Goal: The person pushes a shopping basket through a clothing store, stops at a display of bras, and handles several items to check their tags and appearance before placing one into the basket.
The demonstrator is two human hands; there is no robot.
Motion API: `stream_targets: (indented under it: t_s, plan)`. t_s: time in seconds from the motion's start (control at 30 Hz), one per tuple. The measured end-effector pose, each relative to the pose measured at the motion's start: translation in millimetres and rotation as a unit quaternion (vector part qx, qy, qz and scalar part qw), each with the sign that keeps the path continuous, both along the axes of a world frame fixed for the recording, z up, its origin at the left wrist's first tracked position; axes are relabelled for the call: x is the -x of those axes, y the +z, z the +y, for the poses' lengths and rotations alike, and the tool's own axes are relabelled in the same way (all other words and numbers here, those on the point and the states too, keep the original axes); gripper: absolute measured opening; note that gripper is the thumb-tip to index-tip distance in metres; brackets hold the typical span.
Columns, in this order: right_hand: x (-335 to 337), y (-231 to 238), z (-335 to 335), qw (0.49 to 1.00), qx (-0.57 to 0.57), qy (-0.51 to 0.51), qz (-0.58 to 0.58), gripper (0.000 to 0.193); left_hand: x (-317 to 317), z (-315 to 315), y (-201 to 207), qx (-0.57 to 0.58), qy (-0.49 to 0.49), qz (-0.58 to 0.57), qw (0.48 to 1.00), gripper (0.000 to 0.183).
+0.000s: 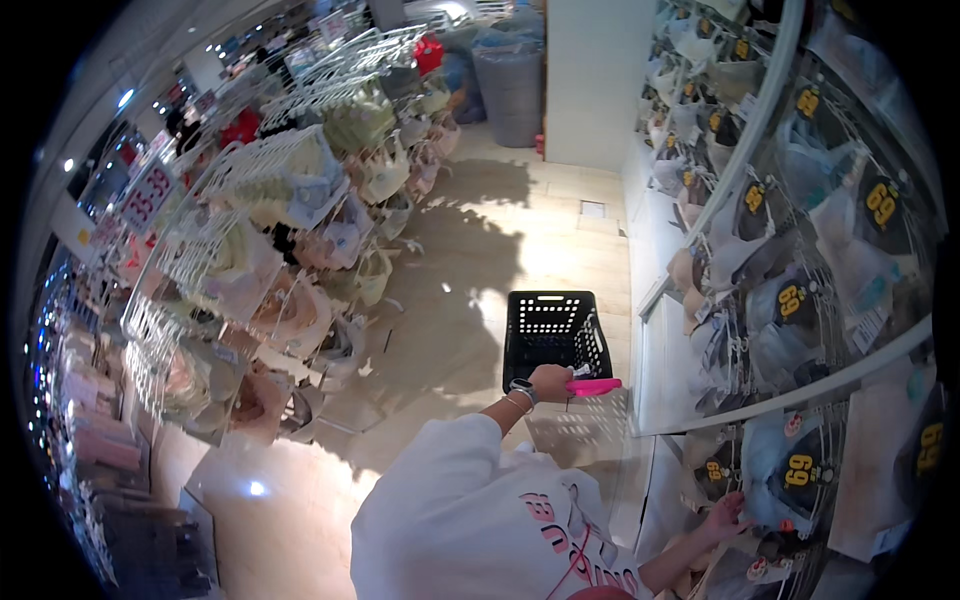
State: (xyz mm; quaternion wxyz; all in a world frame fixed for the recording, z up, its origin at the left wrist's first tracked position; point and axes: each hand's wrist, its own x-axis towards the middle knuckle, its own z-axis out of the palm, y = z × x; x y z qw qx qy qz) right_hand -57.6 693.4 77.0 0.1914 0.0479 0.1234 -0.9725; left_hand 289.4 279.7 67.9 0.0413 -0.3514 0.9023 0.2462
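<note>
pink in the closed left hand (548, 382): gripping a bar (600, 386) just above the near edge of a black perforated basket (518, 335) on the pale floor (440, 330). reaching rightward with the right hand (724, 518), fingers partly open, beside a hanging light-blue bra (763, 468); cannot tell whether touching.

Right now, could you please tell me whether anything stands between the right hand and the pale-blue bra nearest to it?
Nothing visible does: the right hand is at the lower left edge of the pale-blue bra, though I cannot tell whether they touch.
</note>
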Motion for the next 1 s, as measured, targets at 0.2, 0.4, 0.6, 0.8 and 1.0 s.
stream_targets:
  t_s: [0.2, 0.4, 0.6, 0.8, 1.0]
  plan:
    - [-2.7, -16.6, 27.5, 1.0, -0.02, -0.008, 0.009, 0.061, 0.5, 5.1, 45.7, 0.09, 0.044, 0.36, 0.927, 0.061]
    - [-8.7, -24.1, 11.4, 0.995, -0.084, -0.056, -0.013, 0.052, 15.8, 45.2, 96.7, 0.041, 0.088, 0.43, 0.898, 0.053]
    - [-56.3, 4.7, -12.3, 0.999, 0.027, 0.021, -0.014, 0.043, 74.6, 98.0, 81.5, -0.177, 0.024, 0.445, 0.878, 0.039]
    - [-117.7, 40.8, -41.9, 0.998, 0.041, 0.029, -0.024, 0.037, 122.7, 172.6, 53.7, -0.541, -0.067, 0.262, 0.796, 0.055]
    - [-144.2, 97.6, -36.5, 0.991, 0.085, 0.041, -0.091, 0.039, 180.1, 212.5, 77.2, -0.86, -0.047, 0.225, 0.455, 0.058]
